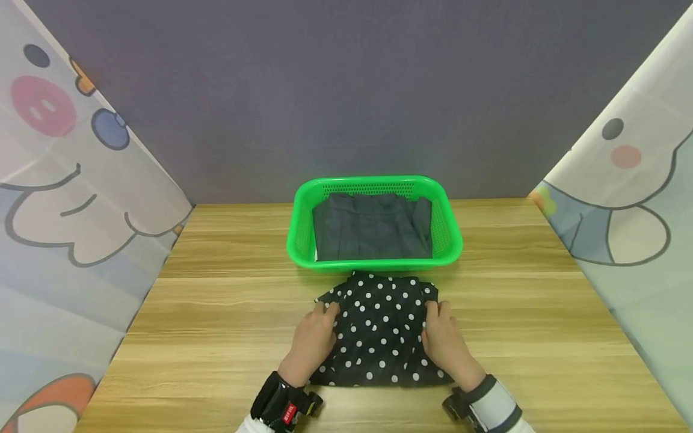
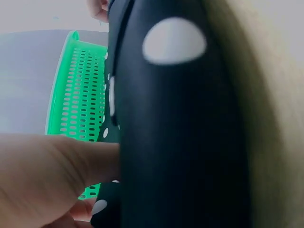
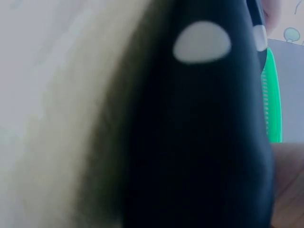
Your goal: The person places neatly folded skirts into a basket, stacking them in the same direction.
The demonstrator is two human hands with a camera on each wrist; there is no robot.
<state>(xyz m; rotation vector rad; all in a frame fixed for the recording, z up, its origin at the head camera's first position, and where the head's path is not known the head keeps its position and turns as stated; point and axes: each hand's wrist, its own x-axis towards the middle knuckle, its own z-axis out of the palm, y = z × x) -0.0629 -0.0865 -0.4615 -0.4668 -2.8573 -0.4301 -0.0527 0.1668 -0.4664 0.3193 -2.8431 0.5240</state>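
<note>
A black cloth with white polka dots (image 1: pixel 373 337) lies in front of the basket on the wooden table, somewhat wrinkled; what garment it is, I cannot tell. At its left side, my left hand (image 1: pixel 313 340) grips the fabric with curled fingers. My right hand (image 1: pixel 445 340) does the same at the opposite side. In the left wrist view, the thumb (image 2: pixel 61 173) presses against the dark fabric (image 2: pixel 180 128), and the other fingers are mostly hidden. The right wrist view is largely filled by the blurred cloth (image 3: pixel 204 137), with part of the hand (image 3: pixel 289 185) behind it.
A green plastic basket (image 1: pixel 373 265) stands just beyond the polka-dot cloth, holding dark grey folded fabric (image 1: pixel 373 228). Behind the wooden table (image 1: pixel 216 337) rises a grey wall (image 1: pixel 357 90). Cartoon-printed sheets (image 1: pixel 65 198) flank both sides.
</note>
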